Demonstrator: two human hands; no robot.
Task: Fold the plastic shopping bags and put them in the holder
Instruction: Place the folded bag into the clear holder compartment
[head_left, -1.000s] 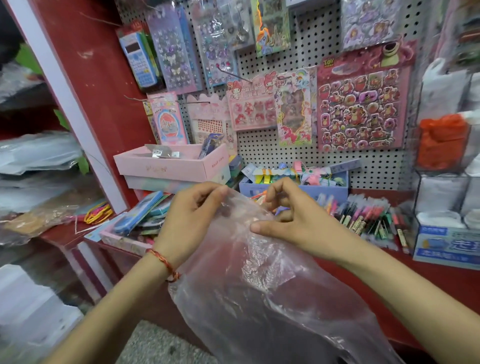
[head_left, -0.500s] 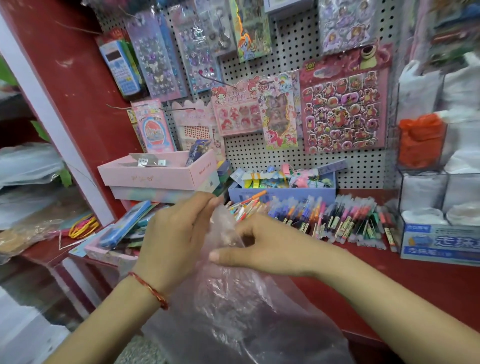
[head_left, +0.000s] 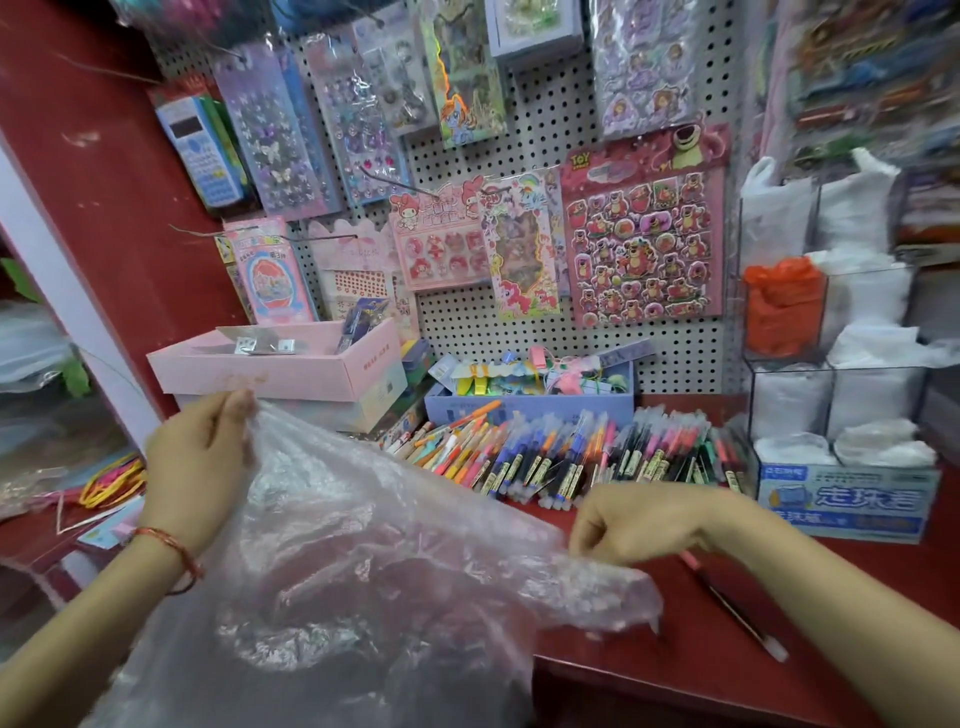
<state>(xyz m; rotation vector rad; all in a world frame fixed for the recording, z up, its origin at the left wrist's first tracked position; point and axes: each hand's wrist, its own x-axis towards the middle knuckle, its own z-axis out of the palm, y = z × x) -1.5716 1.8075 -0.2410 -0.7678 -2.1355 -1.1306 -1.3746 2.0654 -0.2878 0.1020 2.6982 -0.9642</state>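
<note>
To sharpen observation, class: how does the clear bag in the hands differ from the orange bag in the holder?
The clear bag is see-through; the orange bag is opaque. The clear bag is spread between left hand and right hand; the orange bag sits bunched in a holder compartment. Both are crinkled plastic.

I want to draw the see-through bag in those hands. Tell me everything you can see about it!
The plastic bag is thin, see-through and faintly pink, crinkled with shiny creases. It is spread between two hands: the left hand pinches its edge up high, and the right hand pinches it lower down. A scrunched end past the right hand reaches over the red counter, and the rest hangs below the frame.
</note>
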